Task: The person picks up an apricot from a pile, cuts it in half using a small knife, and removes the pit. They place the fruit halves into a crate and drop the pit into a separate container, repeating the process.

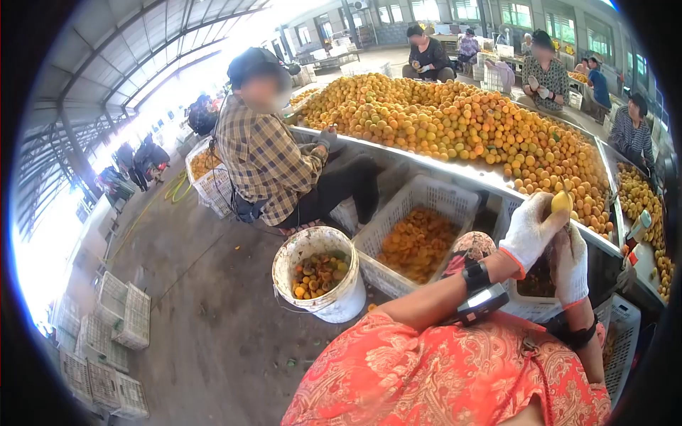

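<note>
As the left hand [527, 228] grips a yellow fruit [561, 204] (right hand [571, 266]: can't tell), the bucket [347, 302] holds browned pieces [320, 275].

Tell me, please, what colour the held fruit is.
Yellow; the head view shows the held fruit best.

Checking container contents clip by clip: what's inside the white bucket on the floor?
The white bucket holds a heap of fruit, some bright orange, some dark brownish, below its stained rim. Whatever lies under the top layer, and the bucket's bottom, is covered.
</note>
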Demonstrator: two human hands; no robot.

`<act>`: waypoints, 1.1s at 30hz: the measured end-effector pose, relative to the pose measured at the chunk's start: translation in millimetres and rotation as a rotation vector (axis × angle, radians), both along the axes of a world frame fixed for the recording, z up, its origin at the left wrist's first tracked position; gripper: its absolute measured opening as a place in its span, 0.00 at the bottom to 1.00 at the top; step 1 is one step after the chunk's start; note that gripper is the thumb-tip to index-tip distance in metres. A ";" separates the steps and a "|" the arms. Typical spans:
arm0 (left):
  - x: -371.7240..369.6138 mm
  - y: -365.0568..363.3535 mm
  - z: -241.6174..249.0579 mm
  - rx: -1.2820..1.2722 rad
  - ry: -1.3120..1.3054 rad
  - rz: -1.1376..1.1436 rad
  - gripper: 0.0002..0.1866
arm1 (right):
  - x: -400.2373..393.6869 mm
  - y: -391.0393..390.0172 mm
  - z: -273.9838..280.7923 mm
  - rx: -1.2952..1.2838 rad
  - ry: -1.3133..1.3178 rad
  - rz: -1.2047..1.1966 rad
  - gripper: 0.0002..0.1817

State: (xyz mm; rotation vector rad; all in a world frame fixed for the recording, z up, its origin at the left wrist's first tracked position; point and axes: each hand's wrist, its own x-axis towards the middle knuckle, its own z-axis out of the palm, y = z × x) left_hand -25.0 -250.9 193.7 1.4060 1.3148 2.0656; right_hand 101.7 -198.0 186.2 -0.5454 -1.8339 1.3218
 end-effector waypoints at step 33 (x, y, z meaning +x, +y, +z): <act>0.5 24.4 -10.7 -0.052 -0.255 -0.213 0.08 | -7.7 15.6 -15.8 -0.074 -0.016 0.030 0.12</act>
